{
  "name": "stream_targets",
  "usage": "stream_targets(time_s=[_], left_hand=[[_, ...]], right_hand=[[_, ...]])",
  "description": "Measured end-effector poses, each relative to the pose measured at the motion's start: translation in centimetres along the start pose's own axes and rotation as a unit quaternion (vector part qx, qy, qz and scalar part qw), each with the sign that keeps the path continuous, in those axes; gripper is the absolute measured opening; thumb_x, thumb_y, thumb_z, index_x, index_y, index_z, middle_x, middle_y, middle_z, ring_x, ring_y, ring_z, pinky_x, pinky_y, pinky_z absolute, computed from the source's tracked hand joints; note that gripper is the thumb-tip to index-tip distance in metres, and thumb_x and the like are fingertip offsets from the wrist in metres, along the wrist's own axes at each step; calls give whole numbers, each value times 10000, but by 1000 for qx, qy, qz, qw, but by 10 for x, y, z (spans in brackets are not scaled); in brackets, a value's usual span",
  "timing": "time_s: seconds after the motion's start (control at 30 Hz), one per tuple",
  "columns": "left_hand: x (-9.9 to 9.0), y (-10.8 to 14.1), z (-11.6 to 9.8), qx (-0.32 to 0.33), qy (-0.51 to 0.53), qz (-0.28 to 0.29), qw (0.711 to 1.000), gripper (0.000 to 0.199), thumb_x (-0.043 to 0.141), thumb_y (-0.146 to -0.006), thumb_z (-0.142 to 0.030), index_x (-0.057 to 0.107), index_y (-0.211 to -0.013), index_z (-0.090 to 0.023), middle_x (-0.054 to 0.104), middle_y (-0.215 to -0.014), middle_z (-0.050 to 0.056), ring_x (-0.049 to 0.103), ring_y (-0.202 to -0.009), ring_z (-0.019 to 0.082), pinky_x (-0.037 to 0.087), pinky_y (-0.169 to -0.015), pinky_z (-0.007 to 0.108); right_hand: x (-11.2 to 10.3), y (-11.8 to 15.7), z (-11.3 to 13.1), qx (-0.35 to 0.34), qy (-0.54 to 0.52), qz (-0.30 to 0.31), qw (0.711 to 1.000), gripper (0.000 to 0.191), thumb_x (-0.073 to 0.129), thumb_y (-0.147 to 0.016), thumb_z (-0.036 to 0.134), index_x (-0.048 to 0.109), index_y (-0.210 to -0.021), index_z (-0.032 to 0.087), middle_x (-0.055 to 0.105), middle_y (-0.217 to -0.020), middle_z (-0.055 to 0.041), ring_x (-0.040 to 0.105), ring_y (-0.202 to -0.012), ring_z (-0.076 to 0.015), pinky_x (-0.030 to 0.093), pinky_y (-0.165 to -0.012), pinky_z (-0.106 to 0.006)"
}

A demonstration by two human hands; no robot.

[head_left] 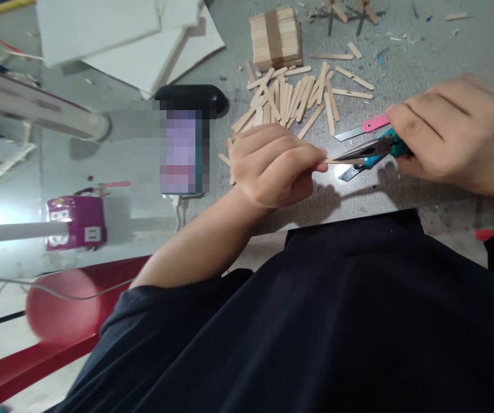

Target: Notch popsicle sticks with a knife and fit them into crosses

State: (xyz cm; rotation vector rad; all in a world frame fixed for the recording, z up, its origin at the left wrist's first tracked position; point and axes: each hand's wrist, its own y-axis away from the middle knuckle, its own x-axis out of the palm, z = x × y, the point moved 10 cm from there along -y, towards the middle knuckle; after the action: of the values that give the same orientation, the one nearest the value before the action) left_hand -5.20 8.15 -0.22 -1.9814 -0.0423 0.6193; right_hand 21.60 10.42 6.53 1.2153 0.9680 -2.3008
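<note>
In the head view, my left hand (273,163) pinches one end of a thin wooden craft stick (345,162), seen nearly edge-on. My right hand (449,132) is closed around the teal handles of needle-nose pliers (367,148). The pliers' jaws point left and meet the stick just beyond my left fingertips; whether they clamp it is not clear. Beside the pliers is a pink-handled craft knife (376,124), its handle partly hidden by my right hand. Below them shows the blade of a blue cutter (350,172), partly covered by the pliers.
Loose craft sticks (290,100) lie scattered beyond my left hand, near a banded stick bundle (275,37). A phone (181,152) with a cable stands at the left by a black object (193,100). White boards (101,28) and a purple socket box (76,222) are farther left.
</note>
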Motion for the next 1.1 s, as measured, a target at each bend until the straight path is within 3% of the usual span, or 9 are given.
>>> stream_targets(time_s=[0.13,0.23,0.3,0.4,0.47,0.57,0.63,0.73,1.1], left_hand=[[7,1,9,-61,3,39,997,622,807,-963,-869,688,-739,-302,629,-601,-2,600,-543,182,560,-608,404],[1,-9,-14,-52,24,-1,998,561,836,-992,-813,722,-790,-303,667,-616,-9,663,-576,178,561,-618,379],[-10,-19,-36,-60,36,-75,995,497,825,-1053,-757,763,-887,-293,692,-628,-36,674,-573,142,561,-612,334],[-7,-23,-34,-237,85,-116,961,353,683,-1216,-590,806,-1096,-282,804,-726,-48,733,-592,101,522,-567,260],[2,-22,-31,-301,173,-129,929,474,686,-1170,-712,763,-1047,-260,786,-677,-44,667,-483,104,488,-480,253],[18,-17,-19,-348,233,-111,901,542,720,-1121,-774,706,-1013,-243,786,-663,-30,602,-407,98,471,-425,251],[25,-12,-11,-358,236,-93,899,547,716,-1119,-784,689,-1046,-243,795,-686,-26,614,-415,100,484,-429,249],[32,-7,-8,-348,234,-83,904,544,661,-1144,-792,676,-1118,-248,797,-709,-30,651,-443,107,502,-447,242],[29,-14,-26,-255,100,-64,960,419,563,-1249,-620,684,-1162,-228,872,-836,1,704,-500,83,486,-515,232]], right_hand=[[-9,6,22,-118,174,-59,976,527,463,-1183,711,772,-1279,295,713,-905,-54,803,-922,-291,629,-784,-468],[-20,11,29,-181,222,-117,951,365,604,-1098,524,736,-1366,314,761,-954,-65,761,-840,-293,553,-661,-472],[-22,6,20,-157,210,-121,957,354,694,-994,387,747,-1342,355,803,-998,-62,755,-870,-317,571,-708,-510],[-17,-9,2,-78,168,-89,979,422,737,-836,268,798,-1248,332,848,-1062,-79,773,-958,-355,596,-813,-528],[-9,-18,-10,-3,115,-46,992,379,731,-789,250,822,-1154,294,848,-1050,-86,769,-966,-353,578,-833,-503],[9,-20,-21,102,23,34,994,198,726,-796,260,812,-975,269,742,-825,-43,649,-766,-259,492,-756,-430],[18,-17,-18,119,-8,59,991,124,732,-797,274,791,-903,253,684,-743,-25,580,-696,-222,448,-724,-407],[19,-14,-8,95,11,43,995,185,718,-781,290,803,-938,242,775,-845,-57,671,-788,-260,446,-746,-408],[18,-15,3,111,144,88,979,62,672,-825,277,612,-838,271,745,-867,-88,672,-850,-292,312,-715,-420]])
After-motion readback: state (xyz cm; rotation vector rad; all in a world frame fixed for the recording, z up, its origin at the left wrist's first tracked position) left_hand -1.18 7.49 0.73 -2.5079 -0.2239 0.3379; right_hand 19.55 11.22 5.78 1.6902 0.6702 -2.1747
